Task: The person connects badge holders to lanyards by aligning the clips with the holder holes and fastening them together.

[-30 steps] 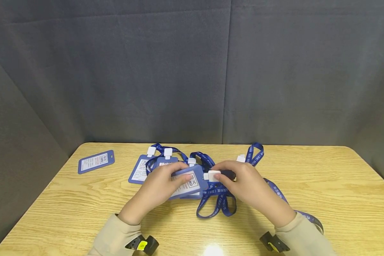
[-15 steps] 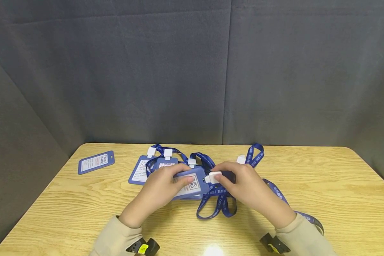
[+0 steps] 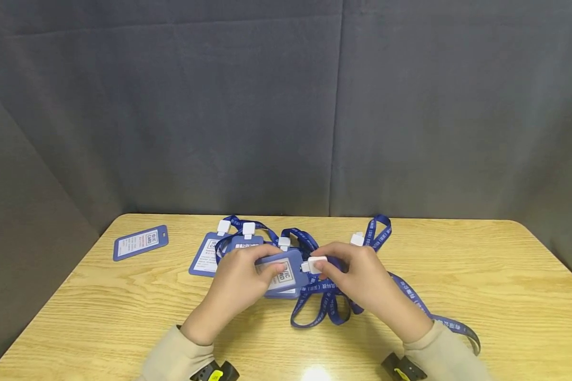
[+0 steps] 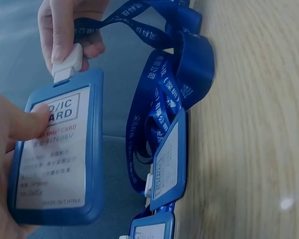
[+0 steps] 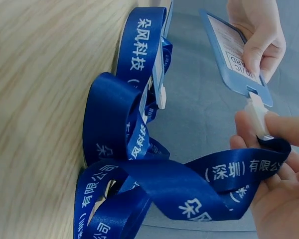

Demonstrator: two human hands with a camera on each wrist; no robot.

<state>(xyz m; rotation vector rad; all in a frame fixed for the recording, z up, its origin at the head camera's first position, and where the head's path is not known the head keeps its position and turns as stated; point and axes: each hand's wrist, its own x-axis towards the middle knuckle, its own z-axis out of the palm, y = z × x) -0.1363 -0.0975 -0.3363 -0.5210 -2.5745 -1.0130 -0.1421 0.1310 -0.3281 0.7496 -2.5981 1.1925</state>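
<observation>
While the left hand (image 3: 238, 274) grips a blue, rectangular plastic card holder (image 4: 60, 162), the right hand (image 3: 362, 270) pinches a square white plastic clip (image 4: 70, 60) on a printed blue ribbon lanyard (image 5: 177, 186).
From the left hand, the holder's long axis points toward the right hand, its slotted end nearest and meeting the clip's tab; whether it is fastened is unclear. Beyond, more badges (image 3: 204, 263) lie on the pale wooden table (image 3: 476, 264).

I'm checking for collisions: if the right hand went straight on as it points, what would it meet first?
Probably the blue card holder in the left hand; the white clip pinched in the right hand is at the holder's slotted end. Depth is unclear.
</observation>
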